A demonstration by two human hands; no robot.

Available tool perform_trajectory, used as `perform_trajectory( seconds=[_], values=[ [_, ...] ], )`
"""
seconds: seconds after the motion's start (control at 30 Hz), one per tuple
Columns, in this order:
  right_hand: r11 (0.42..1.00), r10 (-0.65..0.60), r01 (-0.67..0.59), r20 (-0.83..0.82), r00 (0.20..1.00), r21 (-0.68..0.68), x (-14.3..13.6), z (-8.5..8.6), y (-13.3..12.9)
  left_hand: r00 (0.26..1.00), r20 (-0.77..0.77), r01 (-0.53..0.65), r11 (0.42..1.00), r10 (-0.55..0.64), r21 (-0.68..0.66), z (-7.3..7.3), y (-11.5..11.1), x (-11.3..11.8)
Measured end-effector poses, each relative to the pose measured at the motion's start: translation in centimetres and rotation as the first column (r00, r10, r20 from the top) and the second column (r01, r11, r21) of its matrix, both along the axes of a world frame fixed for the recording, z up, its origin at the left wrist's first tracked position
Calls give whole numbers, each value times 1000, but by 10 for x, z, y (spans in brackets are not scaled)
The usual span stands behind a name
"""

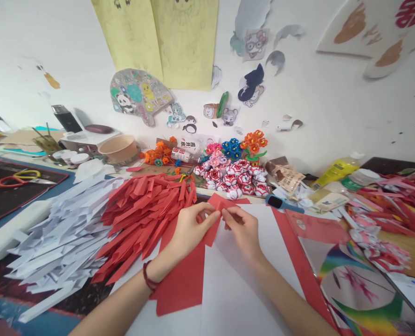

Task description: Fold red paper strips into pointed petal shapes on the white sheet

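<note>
A small piece of red paper (212,234) is pinched between both hands above the white sheets (242,289). My left hand (194,226), with a dark red band on its wrist, grips the paper from the left, thumb and fingertips together. My right hand (241,228) holds its right edge, the fingers curled. The two sets of fingertips nearly meet. Below my left hand lies a larger red sheet (183,280). Folded red strips (141,210) are piled to the left, and beyond them a heap of folded white strips (67,233).
Red-and-white paper flowers (235,179) are massed at the back, beside orange and blue flowers. Scissors (22,179) lie on the dark mat at far left. A blue watch (275,201), a yellow bottle (338,170) and a clear folder (354,280) are at right.
</note>
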State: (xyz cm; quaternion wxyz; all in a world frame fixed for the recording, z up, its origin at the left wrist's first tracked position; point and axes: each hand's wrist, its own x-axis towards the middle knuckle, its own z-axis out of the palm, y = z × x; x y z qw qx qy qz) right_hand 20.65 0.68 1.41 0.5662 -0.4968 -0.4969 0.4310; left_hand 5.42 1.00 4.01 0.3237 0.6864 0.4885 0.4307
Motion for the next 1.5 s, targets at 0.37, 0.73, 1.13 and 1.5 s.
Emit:
perform_trajectory(
  seconds=[0.37, 0.73, 1.13, 1.5],
  values=[
    [999, 39, -39, 34, 999, 7, -1, -1, -1, 987, 157, -8, 995, 24, -100, -9, 5, 1],
    [996, 67, -69, -39, 997, -50, 0, 0, 0, 983, 170, -48, 994, 64, -102, -7, 3, 1],
    [997, 67, -66, 9, 998, -31, 0, 4, -3, 986, 143, -81, 995, 89, -66, -1, -1, 2],
    [996, 85, -85, -3, 996, 18, -3, 8, -7, 987, 93, -131, 991, 130, 0, 2, -5, 3]
  ],
)
